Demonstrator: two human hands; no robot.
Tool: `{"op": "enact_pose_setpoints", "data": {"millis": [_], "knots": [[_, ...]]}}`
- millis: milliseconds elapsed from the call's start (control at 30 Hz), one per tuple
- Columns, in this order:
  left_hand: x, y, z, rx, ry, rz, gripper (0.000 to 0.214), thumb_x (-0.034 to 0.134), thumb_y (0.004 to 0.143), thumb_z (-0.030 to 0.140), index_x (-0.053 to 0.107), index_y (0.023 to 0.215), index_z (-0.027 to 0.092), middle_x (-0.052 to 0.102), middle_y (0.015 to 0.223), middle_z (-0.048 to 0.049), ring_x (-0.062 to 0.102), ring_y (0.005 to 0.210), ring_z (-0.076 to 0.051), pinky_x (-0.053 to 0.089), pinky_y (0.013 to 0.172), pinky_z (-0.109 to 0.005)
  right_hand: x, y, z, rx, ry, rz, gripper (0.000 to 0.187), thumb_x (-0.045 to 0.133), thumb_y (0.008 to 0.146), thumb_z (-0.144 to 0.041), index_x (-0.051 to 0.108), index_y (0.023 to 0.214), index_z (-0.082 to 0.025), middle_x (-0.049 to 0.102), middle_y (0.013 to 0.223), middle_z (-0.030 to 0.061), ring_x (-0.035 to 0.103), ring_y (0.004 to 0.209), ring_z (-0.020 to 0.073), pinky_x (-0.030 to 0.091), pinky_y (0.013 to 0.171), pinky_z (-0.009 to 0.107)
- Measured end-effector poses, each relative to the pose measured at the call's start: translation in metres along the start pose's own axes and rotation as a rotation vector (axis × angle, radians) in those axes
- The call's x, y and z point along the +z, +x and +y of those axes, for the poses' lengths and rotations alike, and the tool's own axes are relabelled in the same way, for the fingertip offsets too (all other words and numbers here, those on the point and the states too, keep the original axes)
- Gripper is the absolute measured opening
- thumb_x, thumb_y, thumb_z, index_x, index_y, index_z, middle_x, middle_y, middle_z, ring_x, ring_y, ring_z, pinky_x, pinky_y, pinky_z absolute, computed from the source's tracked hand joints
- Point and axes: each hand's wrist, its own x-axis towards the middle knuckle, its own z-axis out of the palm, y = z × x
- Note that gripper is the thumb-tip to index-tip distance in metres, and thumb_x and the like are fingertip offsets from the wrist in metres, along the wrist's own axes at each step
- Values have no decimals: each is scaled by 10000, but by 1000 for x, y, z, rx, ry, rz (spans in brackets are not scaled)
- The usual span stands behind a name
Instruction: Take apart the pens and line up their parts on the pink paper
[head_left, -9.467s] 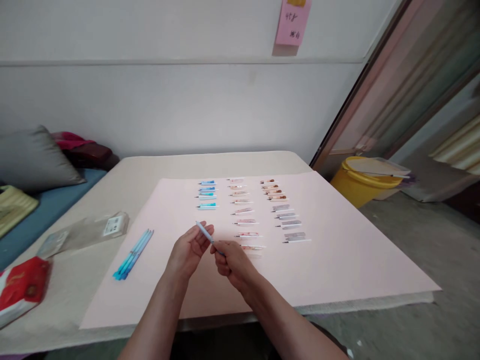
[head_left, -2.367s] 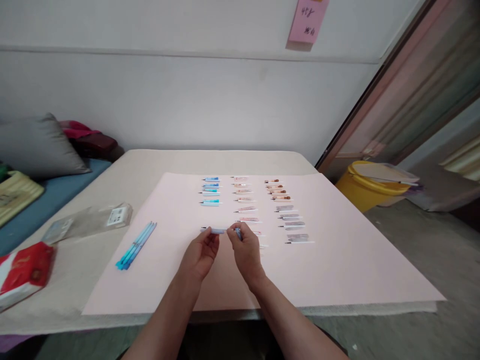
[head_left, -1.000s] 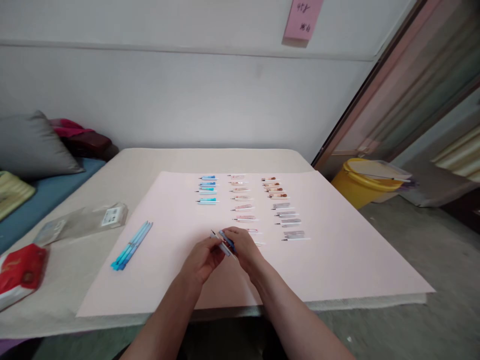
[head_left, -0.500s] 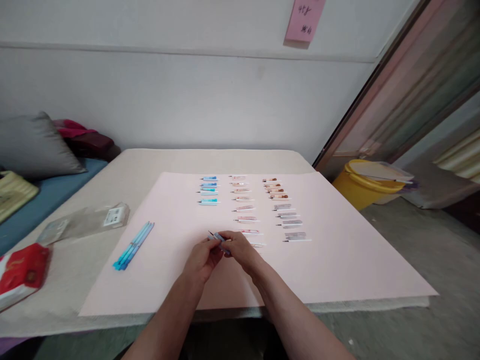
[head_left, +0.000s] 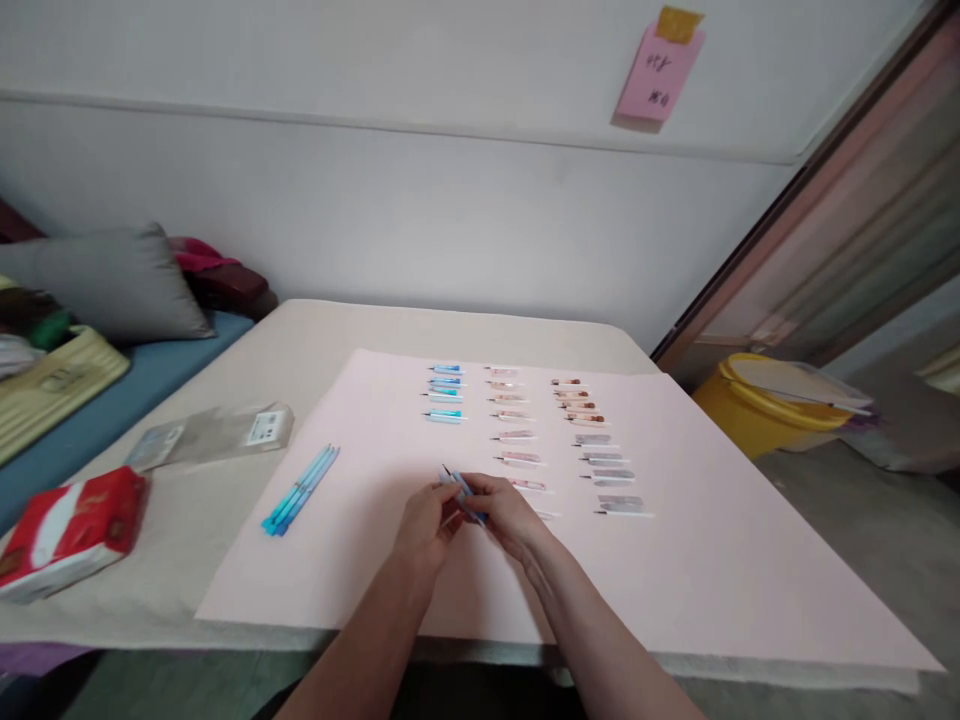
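Observation:
Both of my hands meet over the front middle of the pink sheet (head_left: 337, 580). My left hand (head_left: 426, 520) has its fingers closed around slim pen parts. My right hand (head_left: 504, 508) pinches the same blue pen parts (head_left: 468, 496), a blue barrel and a thin piece with a dark tip pointing up and left. Fingers cover much of them. Beyond the hands lie short rows of taken-apart pens, each a barrel beside a thin refill: blue pens (head_left: 447, 393), pink pens (head_left: 517, 457), brown pens (head_left: 577, 405) and grey pens (head_left: 606, 460). Several whole blue pens (head_left: 301, 490) lie together on the left.
Left of the sheet lie a clear plastic bag (head_left: 217, 437) and a red-and-white packet (head_left: 71, 530). A grey cushion (head_left: 127, 285) rests on a blue seat behind them. To the right stands a yellow bucket (head_left: 739, 405). A wall closes the far side.
My view has turned a little left, so everything sits further right. Between my hands the pen parts have spread apart, and the thin piece and blue barrel show more.

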Motion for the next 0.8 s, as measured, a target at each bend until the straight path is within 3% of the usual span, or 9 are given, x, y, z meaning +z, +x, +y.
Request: {"op": "enact_pose_setpoints", "data": {"millis": [167,367,533,800], "knots": [[-15,4,33,59,-211,183,73,631,649,94,567,676,118,575,642,-31,549,571,-99,458,531,-232,-4,29,-3,86,-121,26,298,568,545,-163,675,823,-144,534,640,-7,418,545,92,336,552,246],[-40,10,75,190,-394,242,104,621,663,69,563,726,127,599,707,-36,588,631,-100,490,582,-232,-10,85,-21,144,-430,-7,280,525,519,-147,684,750,-141,526,562,-25,444,557,107,356,545,230],[-45,12,81,162,-438,217,107,617,667,52,559,727,119,611,731,-59,602,642,-112,504,574,-235,-10,116,-29,176,-591,-1,294,524,528,-134,689,770,-153,545,586,-30,456,574,108,361,540,219],[-43,13,84,169,-461,194,119,607,662,28,564,742,106,605,742,-67,603,648,-113,509,563,-221,-12,132,-30,139,-853,-6,301,502,554,-80,653,806,-143,545,620,-24,446,536,92,330,523,217]]}}
